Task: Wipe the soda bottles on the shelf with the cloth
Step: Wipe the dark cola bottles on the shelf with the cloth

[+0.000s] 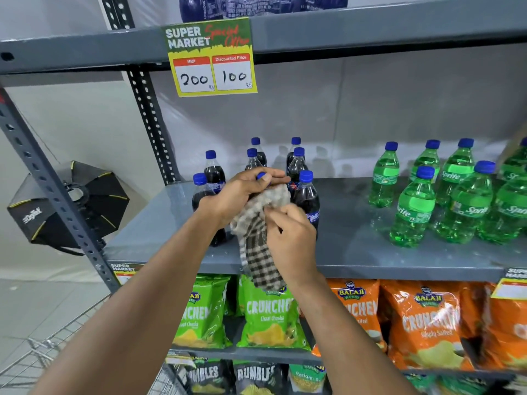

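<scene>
Between both hands: left hand grips bottle, right hand presses cloth.

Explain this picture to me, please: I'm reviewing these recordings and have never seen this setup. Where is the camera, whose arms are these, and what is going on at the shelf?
There is no machine here. A person wears a wide-angle camera on the head, looking forward and down, so the two bare arms are their own. They stand at a grey shelf in a shop. On it stand dark cola bottles with blue caps on the left and green Sprite bottles on the right. The left hand grips one dark bottle near its cap; the right hand presses a checked cloth against that bottle, whose body is mostly hidden. A price sign hangs above, and crisp bags fill the shelf below.
</scene>
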Available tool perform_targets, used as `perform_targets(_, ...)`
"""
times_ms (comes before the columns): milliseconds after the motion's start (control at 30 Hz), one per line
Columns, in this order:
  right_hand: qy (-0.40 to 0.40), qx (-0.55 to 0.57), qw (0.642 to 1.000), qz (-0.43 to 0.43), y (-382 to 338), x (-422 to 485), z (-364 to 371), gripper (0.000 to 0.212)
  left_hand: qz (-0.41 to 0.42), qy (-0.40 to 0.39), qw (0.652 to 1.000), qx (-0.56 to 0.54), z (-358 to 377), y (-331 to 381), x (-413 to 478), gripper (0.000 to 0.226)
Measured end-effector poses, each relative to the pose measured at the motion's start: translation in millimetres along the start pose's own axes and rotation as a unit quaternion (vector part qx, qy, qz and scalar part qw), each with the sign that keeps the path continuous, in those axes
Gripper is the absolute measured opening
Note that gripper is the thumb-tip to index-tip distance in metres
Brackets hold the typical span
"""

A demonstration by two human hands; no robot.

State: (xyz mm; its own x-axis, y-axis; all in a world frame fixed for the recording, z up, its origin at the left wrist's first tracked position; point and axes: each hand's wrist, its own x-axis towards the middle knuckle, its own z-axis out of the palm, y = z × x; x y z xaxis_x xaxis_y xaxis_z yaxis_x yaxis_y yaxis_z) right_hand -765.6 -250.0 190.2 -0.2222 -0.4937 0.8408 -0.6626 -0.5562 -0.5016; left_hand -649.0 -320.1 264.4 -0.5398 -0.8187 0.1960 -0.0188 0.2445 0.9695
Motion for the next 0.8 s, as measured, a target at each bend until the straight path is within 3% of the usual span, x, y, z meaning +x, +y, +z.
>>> perform_targets(267,0.002,-0.028,1.0,0.002,5.4,-7.8,7.5,0.013,0.003,0.007,1.0,0.021,-1.8,-0.8,-0.4,0.034)
perform_targets(467,-0.096,-0.034,0.994,0.023,21.8,-54.3,8.7,0.023,0.032,0.008,0.996,0.085,1.3,1.5,-5.0,0.036)
perform_targets(800,-0.044,0.015,0.999,0.02,23.6,-52.4,-10.4,0.017,0.047,0.083,0.978,0.186,-6.7,-0.6,-7.0,0.029)
